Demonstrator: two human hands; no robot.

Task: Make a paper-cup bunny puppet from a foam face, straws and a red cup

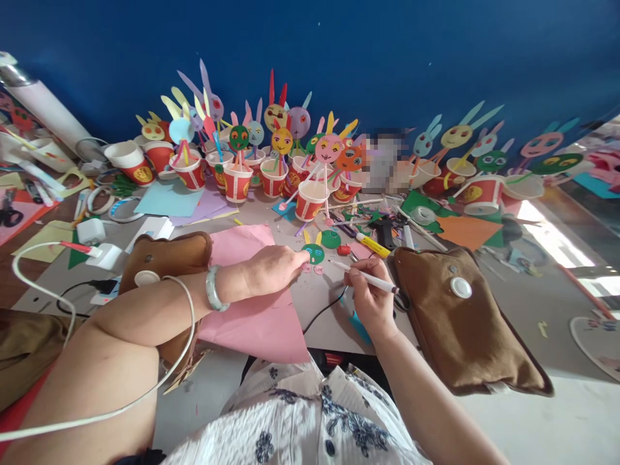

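A small green paper rabbit face (316, 254) with yellow ears and blue-ringed eyes lies on the table in front of me. My left hand (278, 268) reaches over from the left, fingers closed and holding the face at its left edge. Below the face are two small pink paper pieces with dark marks (318, 270). In my right hand (371, 297) is a white marker pen (372, 278), its tip pointing left, a short way right of the rabbit face and apart from it. A plain green paper disc (332, 239) rests just behind the face.
Pink paper (256, 323) lies under my left forearm. Brown plush hot-water bags (465, 323) flank the work spot. Red paper cups (311, 201) with paper rabbits line the back. A yellow glue stick or marker (372, 245) and scraps lie nearby. A white cable (191, 323) crosses my left arm.
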